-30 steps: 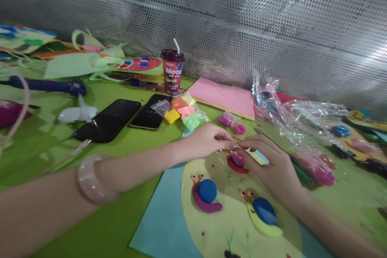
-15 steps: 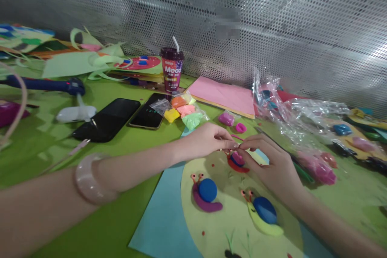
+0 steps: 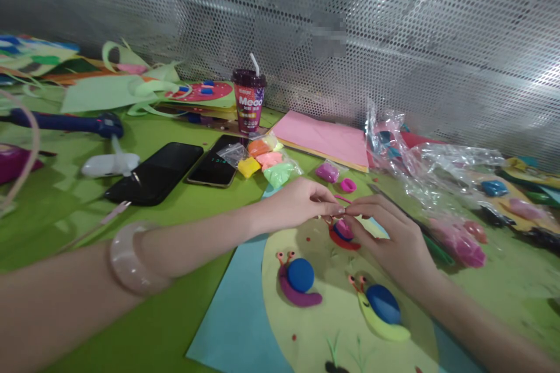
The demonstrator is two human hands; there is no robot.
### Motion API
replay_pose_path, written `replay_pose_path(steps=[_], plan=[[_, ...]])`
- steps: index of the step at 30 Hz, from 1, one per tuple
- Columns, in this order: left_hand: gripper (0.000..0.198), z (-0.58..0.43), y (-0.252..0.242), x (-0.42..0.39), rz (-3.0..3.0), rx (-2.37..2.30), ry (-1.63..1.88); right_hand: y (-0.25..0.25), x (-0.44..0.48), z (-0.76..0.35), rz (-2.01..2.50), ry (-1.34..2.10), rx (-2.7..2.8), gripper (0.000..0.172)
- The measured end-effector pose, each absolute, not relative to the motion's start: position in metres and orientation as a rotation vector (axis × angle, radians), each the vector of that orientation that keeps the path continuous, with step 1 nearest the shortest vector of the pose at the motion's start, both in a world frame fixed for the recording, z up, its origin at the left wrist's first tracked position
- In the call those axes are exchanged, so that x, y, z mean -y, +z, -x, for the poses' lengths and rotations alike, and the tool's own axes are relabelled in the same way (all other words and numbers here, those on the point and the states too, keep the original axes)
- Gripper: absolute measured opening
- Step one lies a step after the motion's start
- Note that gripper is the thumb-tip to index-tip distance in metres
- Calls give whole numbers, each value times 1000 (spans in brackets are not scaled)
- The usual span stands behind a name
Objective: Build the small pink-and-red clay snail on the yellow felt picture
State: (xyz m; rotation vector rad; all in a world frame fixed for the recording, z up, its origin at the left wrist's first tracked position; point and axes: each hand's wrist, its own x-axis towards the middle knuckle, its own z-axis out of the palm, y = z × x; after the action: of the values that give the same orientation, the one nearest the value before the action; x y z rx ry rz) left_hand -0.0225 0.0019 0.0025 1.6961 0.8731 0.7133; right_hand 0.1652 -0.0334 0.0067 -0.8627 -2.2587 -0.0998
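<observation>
1. Two bare hands meet just right of the frame's centre. The left hand (image 3: pixel 301 204) reaches in from the lower left and has a smooth, pale pink bracelet (image 3: pixel 131 257) on its wrist. The right hand (image 3: pixel 394 242) comes from the lower right.
2. Each hand has thumb and forefinger pinched shut, and the two pinches touch tip to tip. Whether a scrap of clay sits between them is too small to tell.
3. Directly beneath the fingertips lies the red snail (image 3: pixel 343 234). It has a flat, curved red body of soft clay and a round pink shell with a blue rim, and the right hand's fingers partly hide it.
4. The snail sits at the upper edge of a pale yellow-green oval sheet (image 3: pixel 315 326). The sheet lies on blue paper (image 3: pixel 236 326), which lies on a matte green table (image 3: pixel 166 326).
5. Lower on the oval are a purple snail (image 3: pixel 300 282) and a yellow snail (image 3: pixel 381 310), each with a domed blue shell.
6. Left of centre, two glossy black phones (image 3: pixel 158 172) lie flat beside small clear bags of bright clay (image 3: pixel 266 162).
7. Behind them at the upper centre stands a dark plastic cup (image 3: pixel 249 102) with a straw.
8. At the right are a pink paper sheet (image 3: pixel 326 137) and crumpled clear plastic wrap (image 3: pixel 441 166).
9. A shiny perforated metal wall (image 3: pixel 415 41) fills the top of the frame.
</observation>
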Motion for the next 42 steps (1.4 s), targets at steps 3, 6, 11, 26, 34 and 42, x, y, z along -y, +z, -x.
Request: replay_pose_path(steps=[3,6,11,26,34,42], plan=[[20,23,3,-2,-1710,-863,716,6,33,-167,863,-122,2264,10],[21,23,2,-2,-1699,-868,712,4,32,-169,842,-152,2271,10],[20,22,2,-2,-1691,-863,708,2,31,-170,813,-191,2281,11],[27,22,1,-2,-1719,-866,701,3,30,-171,761,-253,2320,14],[22,23,3,-1,-1697,-902,707,9,33,-171,768,-289,2316,12],[24,23,0,-4,-1664,-815,712,22,52,-156,736,-171,2335,17]])
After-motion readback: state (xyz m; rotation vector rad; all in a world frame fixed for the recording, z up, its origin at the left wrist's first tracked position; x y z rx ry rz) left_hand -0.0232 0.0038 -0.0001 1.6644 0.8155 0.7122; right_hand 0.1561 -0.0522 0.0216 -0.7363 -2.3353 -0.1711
